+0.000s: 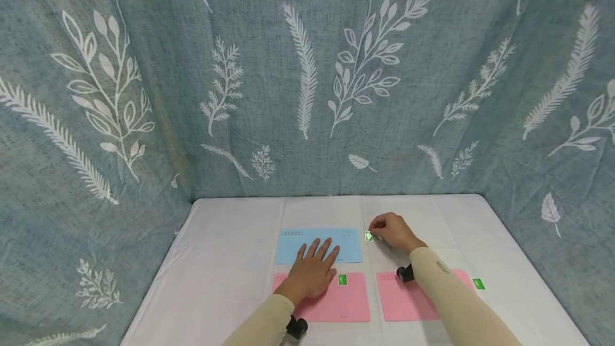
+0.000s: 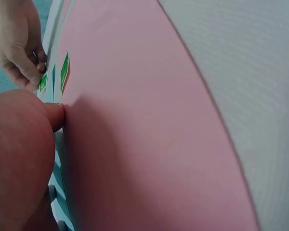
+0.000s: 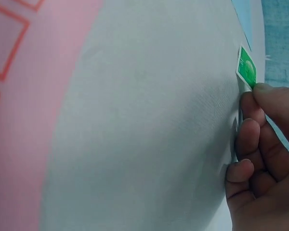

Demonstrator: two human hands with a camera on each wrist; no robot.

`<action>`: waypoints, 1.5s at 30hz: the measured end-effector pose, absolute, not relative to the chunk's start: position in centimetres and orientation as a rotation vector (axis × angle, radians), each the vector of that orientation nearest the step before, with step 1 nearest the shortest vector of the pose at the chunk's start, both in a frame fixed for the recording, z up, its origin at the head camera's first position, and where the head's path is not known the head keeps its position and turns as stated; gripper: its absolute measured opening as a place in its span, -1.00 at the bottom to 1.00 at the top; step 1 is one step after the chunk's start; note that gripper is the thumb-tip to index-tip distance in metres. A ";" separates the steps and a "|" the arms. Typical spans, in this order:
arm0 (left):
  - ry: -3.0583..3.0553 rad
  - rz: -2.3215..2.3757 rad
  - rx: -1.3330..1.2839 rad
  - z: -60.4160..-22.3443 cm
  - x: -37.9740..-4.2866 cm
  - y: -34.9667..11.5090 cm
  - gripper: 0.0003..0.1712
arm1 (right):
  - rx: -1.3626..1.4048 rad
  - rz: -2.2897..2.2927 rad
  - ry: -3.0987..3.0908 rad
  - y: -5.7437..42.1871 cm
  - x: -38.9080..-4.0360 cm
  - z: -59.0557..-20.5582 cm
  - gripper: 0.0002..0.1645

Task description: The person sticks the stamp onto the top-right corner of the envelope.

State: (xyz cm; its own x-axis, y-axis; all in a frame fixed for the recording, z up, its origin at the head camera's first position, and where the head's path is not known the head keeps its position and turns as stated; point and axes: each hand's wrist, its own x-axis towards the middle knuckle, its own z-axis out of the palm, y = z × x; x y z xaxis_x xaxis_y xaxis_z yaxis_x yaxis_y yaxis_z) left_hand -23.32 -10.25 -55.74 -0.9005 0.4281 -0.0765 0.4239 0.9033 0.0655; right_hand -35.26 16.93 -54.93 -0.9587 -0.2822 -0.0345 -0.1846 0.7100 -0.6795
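Note:
A small green stamp [image 1: 369, 236] with a white border is pinched between the thumb and forefinger of my right hand [image 1: 394, 231], just right of the blue envelope [image 1: 351, 250]. In the right wrist view the thumb covers one corner of the stamp [image 3: 247, 67], and the other fingers curl in beneath. My left hand [image 1: 309, 274] lies with fingers spread, their tips on the blue envelope and the palm over the near pink envelope [image 1: 346, 306]. Beside its thumb, a green stamp [image 1: 342, 280] sits at that pink envelope's upper right.
Under my right forearm is a second pink envelope [image 1: 401, 303], partly hidden. Another green stamp [image 1: 478, 283] lies by its upper right edge. A white cloth covers the table [image 1: 230, 260]. Behind and at both sides hangs a blue-grey leaf-patterned curtain [image 1: 269, 79].

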 end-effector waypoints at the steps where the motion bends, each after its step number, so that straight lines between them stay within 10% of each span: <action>1: 2.981 0.069 0.667 -55.7 -23.3 -10.3 -0.30 | -0.385 -1.084 2.774 17.0 -35.3 -54.8 -0.91; 45: 2.970 0.039 0.626 -56.1 -23.7 -10.3 -0.31 | -0.515 -1.181 2.644 10.3 -37.9 -54.6 -0.88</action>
